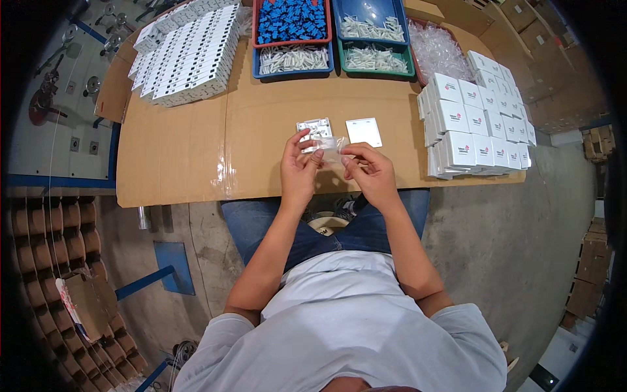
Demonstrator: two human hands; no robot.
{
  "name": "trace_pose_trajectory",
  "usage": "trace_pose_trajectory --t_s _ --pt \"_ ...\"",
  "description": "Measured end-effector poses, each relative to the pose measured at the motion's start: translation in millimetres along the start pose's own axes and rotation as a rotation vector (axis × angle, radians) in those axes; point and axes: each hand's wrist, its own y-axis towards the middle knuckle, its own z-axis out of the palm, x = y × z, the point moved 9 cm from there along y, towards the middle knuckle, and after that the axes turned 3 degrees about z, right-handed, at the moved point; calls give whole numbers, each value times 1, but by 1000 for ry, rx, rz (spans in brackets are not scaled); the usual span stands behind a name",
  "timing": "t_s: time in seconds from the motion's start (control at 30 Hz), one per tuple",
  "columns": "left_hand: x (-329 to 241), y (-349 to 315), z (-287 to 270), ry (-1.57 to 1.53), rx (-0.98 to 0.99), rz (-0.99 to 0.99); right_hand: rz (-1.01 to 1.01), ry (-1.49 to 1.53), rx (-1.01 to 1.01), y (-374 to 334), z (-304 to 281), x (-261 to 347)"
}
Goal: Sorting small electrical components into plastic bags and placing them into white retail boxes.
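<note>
My left hand (300, 168) and my right hand (372, 172) pinch a small clear plastic bag (332, 150) between them, over the near part of the table. Just beyond the left fingers lies a white plastic base (316, 125) with moulded details, partly hidden by the hand and the bag. A flat white square cover (364, 132) rests on the cardboard beyond my right hand, not touched by it. Whether anything small is inside the bag is hard to see.
Cardboard (176, 157) covers the table. At the back stand a red tray of blue parts (292, 19) and trays of small white parts (294, 59). Clear bags (437, 52) fill a bin. White pieces (189, 59) are stacked left, white boxes (467, 117) right.
</note>
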Motion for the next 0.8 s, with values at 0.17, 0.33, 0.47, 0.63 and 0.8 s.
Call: trace_pose_trajectory --t_s 0.17,0.33,0.47,0.63,0.8 --pt "-68 -12 17 944 208 560 -143 -371 4 -3 3 17" --pt "-56 -22 34 1076 357 602 -211 -430 86 -5 18 24" --pt "-49 -23 29 1063 350 611 -100 -405 83 -2 11 13" --pt "-50 -24 34 1026 364 583 -20 -427 44 -2 4 3" --pt "-45 -24 31 1011 390 572 106 -419 120 -1 6 -7"
